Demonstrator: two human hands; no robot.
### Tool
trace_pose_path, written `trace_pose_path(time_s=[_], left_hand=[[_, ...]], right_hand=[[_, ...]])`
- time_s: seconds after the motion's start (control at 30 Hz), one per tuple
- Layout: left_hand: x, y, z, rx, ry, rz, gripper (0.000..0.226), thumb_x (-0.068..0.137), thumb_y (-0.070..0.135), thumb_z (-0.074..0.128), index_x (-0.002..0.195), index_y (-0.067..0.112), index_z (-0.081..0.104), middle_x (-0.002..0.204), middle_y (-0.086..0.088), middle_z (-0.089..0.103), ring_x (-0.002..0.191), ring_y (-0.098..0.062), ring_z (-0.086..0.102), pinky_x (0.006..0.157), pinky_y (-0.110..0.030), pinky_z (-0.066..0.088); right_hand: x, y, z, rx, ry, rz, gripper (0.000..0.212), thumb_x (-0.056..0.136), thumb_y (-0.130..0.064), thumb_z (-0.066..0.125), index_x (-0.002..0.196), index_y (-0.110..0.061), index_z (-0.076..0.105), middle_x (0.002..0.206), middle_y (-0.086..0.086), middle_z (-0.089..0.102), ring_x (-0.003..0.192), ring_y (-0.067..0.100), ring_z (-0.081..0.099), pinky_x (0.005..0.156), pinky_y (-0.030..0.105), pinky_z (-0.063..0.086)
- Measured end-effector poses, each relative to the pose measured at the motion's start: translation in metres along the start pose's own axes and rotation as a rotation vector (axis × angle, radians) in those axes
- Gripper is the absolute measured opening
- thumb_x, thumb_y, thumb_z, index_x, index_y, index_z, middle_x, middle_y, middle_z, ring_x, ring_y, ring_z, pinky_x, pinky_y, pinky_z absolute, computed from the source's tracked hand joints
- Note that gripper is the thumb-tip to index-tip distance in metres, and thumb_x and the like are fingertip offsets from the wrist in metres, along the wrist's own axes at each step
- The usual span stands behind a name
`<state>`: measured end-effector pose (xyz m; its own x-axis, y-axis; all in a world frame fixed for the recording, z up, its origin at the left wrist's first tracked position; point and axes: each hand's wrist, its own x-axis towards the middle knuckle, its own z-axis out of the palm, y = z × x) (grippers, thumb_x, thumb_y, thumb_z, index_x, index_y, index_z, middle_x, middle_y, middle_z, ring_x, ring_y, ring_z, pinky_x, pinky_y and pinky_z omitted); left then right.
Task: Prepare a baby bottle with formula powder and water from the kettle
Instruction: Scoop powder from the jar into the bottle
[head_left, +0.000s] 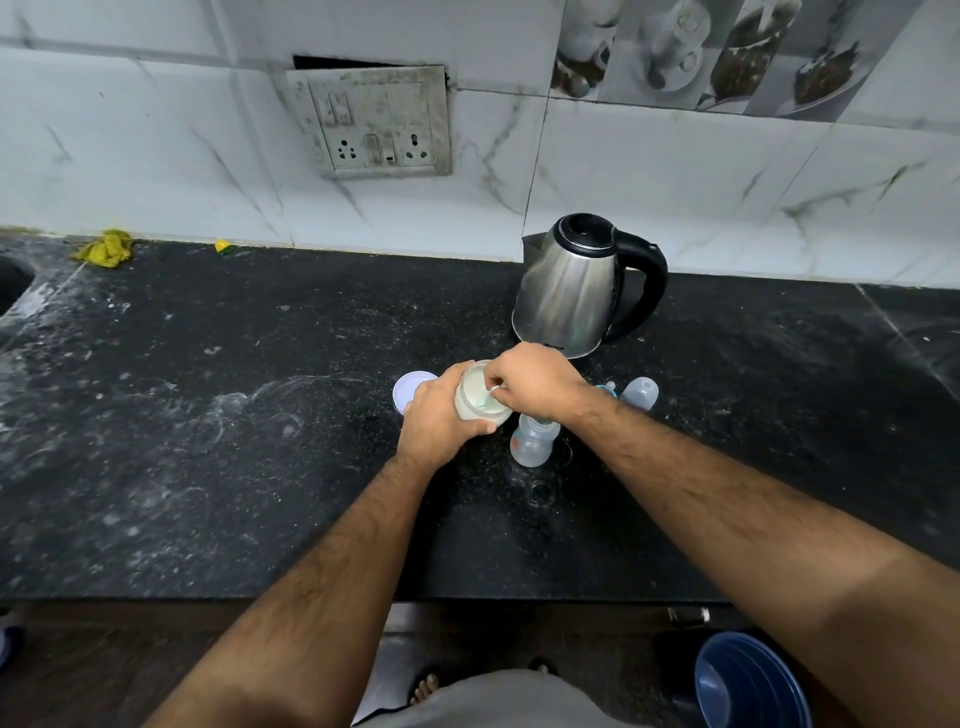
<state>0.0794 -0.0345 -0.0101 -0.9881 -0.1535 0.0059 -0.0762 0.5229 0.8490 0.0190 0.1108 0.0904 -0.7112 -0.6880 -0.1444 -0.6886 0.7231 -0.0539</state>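
Nearest edge, floor level: one dark blue ribbed bucket (748, 686) at lower right; toes of one foot (427, 687) visible below the counter lip. Two bare forearms reach forward over the black speckled countertop (208, 467).

Mid-counter: one clear baby bottle (531, 442), upright and uncapped, stands just right of the left hand and partly under the right wrist. One formula jar (480, 400), translucent, open at the top, pale powder inside. Left hand (441, 415) grips the jar, fingers curled round its side. Right hand (535, 382) is over the jar mouth, fingertips closed in a pinch on a small pale green scoop (491, 397) that dips into the powder. One round white lid (410, 391) lies flat on the counter just left of the jar, partly hidden by the left hand.

Just beyond the right wrist: one clear bottle cap (640, 392) and one teal-ringed teat (609, 388), side by side, mostly hidden.

Behind these: one stainless steel electric kettle (576, 288) with black handle and lid, upright, near the wall.

Far left against the wall: one crumpled yellow cloth (105, 248), one small yellow scrap (222, 245). Sink edge (13, 283) at far left.

Wall: one grimy switchboard (370, 122), two sockets, on marble-pattern tiles.
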Motion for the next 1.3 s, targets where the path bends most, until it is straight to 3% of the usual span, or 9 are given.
trace_pose_path(time_s=[0.23, 0.37, 0.53, 0.67, 0.83, 0.93, 1.03, 1.1, 1.3], left_hand=[[-0.001, 0.003, 0.001, 0.018, -0.003, -0.023, 0.084, 0.053, 0.051, 0.081, 0.129, 0.048, 0.045, 0.11, 0.021, 0.066, 0.111, -0.015, 0.06, 0.095, -0.048, 0.049], [-0.002, 0.004, 0.0, 0.017, -0.002, -0.038, 0.087, 0.052, 0.051, 0.081, 0.129, 0.05, 0.042, 0.111, 0.02, 0.066, 0.112, -0.016, 0.06, 0.097, -0.048, 0.049], [-0.003, 0.008, -0.001, 0.034, -0.013, -0.043, 0.087, 0.05, 0.053, 0.078, 0.129, 0.049, 0.042, 0.109, 0.02, 0.066, 0.111, -0.015, 0.06, 0.097, -0.048, 0.049], [-0.003, 0.01, -0.002, 0.007, -0.011, -0.06, 0.086, 0.052, 0.05, 0.08, 0.128, 0.05, 0.041, 0.109, 0.02, 0.066, 0.112, -0.015, 0.059, 0.097, -0.047, 0.049], [-0.004, 0.013, -0.006, -0.025, 0.002, -0.081, 0.085, 0.048, 0.044, 0.076, 0.124, 0.054, 0.039, 0.11, 0.015, 0.066, 0.11, -0.018, 0.058, 0.096, -0.046, 0.049], [-0.003, 0.014, -0.006, -0.04, 0.014, -0.108, 0.082, 0.048, 0.041, 0.077, 0.122, 0.05, 0.044, 0.113, 0.013, 0.066, 0.112, -0.019, 0.058, 0.097, -0.046, 0.048], [-0.002, 0.015, -0.006, -0.047, 0.024, -0.128, 0.083, 0.049, 0.04, 0.079, 0.127, 0.039, 0.049, 0.113, 0.012, 0.066, 0.112, -0.018, 0.058, 0.097, -0.045, 0.048], [-0.001, 0.014, -0.006, -0.056, 0.024, -0.136, 0.083, 0.049, 0.042, 0.079, 0.126, 0.038, 0.05, 0.113, 0.013, 0.066, 0.112, -0.017, 0.059, 0.098, -0.044, 0.048], [0.001, 0.011, -0.006, -0.071, 0.031, -0.13, 0.086, 0.047, 0.044, 0.079, 0.128, 0.035, 0.051, 0.116, 0.011, 0.066, 0.114, -0.018, 0.058, 0.099, -0.045, 0.047]], right_hand=[[0.007, -0.006, 0.012, -0.124, -0.008, 0.029, 0.015, 0.089, -0.022, 0.06, 0.094, -0.019, 0.074, 0.091, 0.002, 0.067, 0.085, 0.025, 0.064, 0.062, 0.032, 0.038], [0.009, -0.014, 0.011, -0.124, -0.067, 0.054, 0.02, 0.089, -0.017, 0.058, 0.101, -0.012, 0.073, 0.098, 0.006, 0.068, 0.079, 0.023, 0.054, 0.065, 0.031, 0.036], [0.006, -0.018, 0.007, -0.115, -0.12, 0.047, 0.016, 0.086, -0.013, 0.06, 0.095, -0.012, 0.072, 0.088, 0.002, 0.056, 0.077, 0.023, 0.053, 0.064, 0.029, 0.037], [0.007, -0.013, 0.004, -0.004, -0.094, 0.056, 0.014, 0.083, -0.014, 0.061, 0.085, -0.018, 0.074, 0.084, -0.001, 0.063, 0.076, 0.022, 0.059, 0.059, 0.029, 0.038], [0.008, 0.001, 0.002, 0.356, 0.069, 0.244, 0.02, 0.077, -0.01, 0.06, 0.063, -0.02, 0.07, 0.072, -0.006, 0.071, 0.075, 0.018, 0.066, 0.067, 0.037, 0.056], [0.004, 0.013, 0.001, 0.65, 0.177, 0.392, 0.024, 0.075, -0.006, 0.068, 0.059, -0.023, 0.073, 0.065, -0.012, 0.07, 0.075, 0.009, 0.068, 0.073, 0.03, 0.057], [-0.003, 0.019, -0.002, 0.881, 0.254, 0.49, 0.022, 0.077, -0.002, 0.07, 0.062, -0.017, 0.074, 0.045, -0.015, 0.06, 0.047, -0.004, 0.057, 0.048, 0.011, 0.042], [-0.007, 0.021, -0.001, 1.008, 0.288, 0.544, 0.018, 0.078, 0.0, 0.069, 0.064, -0.011, 0.072, 0.035, -0.014, 0.052, 0.032, -0.002, 0.047, 0.035, 0.009, 0.03], [-0.013, 0.021, 0.005, 1.118, 0.342, 0.563, 0.015, 0.078, -0.002, 0.069, 0.065, -0.008, 0.073, 0.037, -0.012, 0.052, 0.031, 0.002, 0.043, 0.034, 0.011, 0.029]])
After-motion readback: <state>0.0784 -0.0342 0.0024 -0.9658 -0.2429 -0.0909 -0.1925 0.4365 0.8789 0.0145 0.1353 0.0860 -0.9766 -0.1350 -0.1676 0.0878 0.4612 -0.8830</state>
